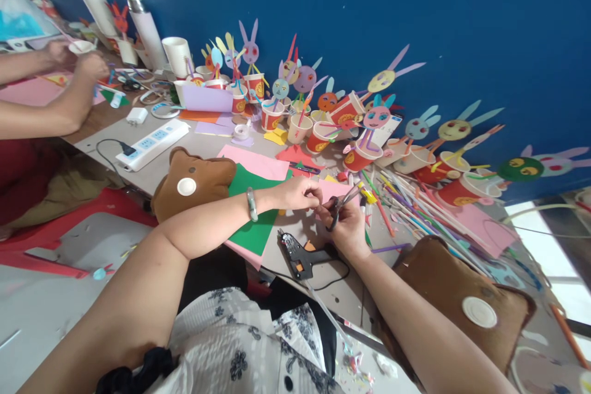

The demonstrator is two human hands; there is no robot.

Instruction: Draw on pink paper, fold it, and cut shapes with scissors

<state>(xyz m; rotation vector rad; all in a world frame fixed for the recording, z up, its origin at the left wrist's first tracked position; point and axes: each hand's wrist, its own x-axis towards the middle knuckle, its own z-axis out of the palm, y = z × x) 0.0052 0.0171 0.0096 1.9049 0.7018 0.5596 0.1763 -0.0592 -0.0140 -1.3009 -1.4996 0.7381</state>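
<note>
My right hand point(349, 229) is closed around a pair of dark-handled scissors point(335, 214), whose blades point up and to the right. Close beside it, my left hand point(298, 193) has its fingertips pinched together; anything between them is too small to make out. Just below both hands, a black hot glue gun point(295, 255) lies on the table. Green paper point(253, 221) and pink paper point(258, 162) spread under and beyond my left forearm. A small yellow object point(368, 195) lies just past the scissors.
Paper cups point(318, 137) with paper rabbit heads line the blue wall. Loose coloured sticks point(415, 203) lie at right. Brown cushions point(184, 180) point(455, 295) flank my arms. A power strip point(154, 143) sits at left, near another person's hands point(90, 64) holding a white cup.
</note>
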